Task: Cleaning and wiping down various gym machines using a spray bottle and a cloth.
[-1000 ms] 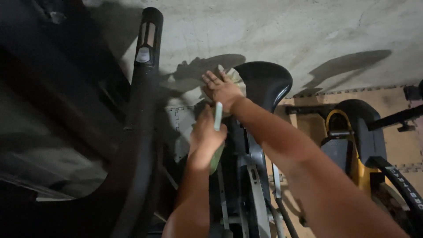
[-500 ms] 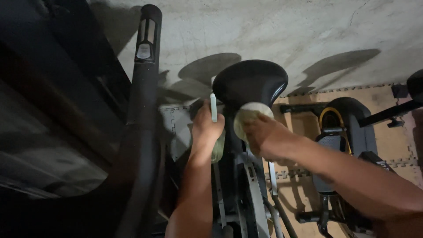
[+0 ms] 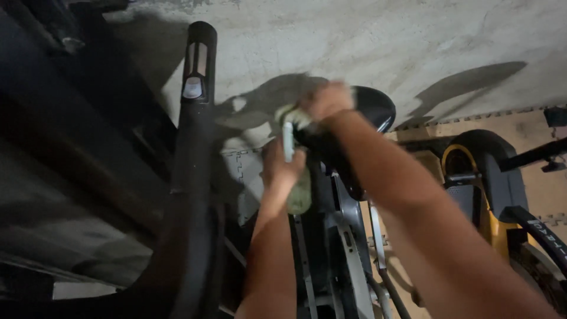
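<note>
The right hand presses a pale cloth on the black saddle, apparently mid-wipe; the left hand grips a green spray bottle beside the seat post.

— Any room around that black bike saddle?
— Open floor beyond it. The tall black handlebar post blocks the left; the yellow exercise machine crowds the right.

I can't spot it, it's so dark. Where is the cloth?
In the head view the cloth sits top middle, under the right hand, pressed on the left edge of the black bike seat, just above the left hand.
</note>
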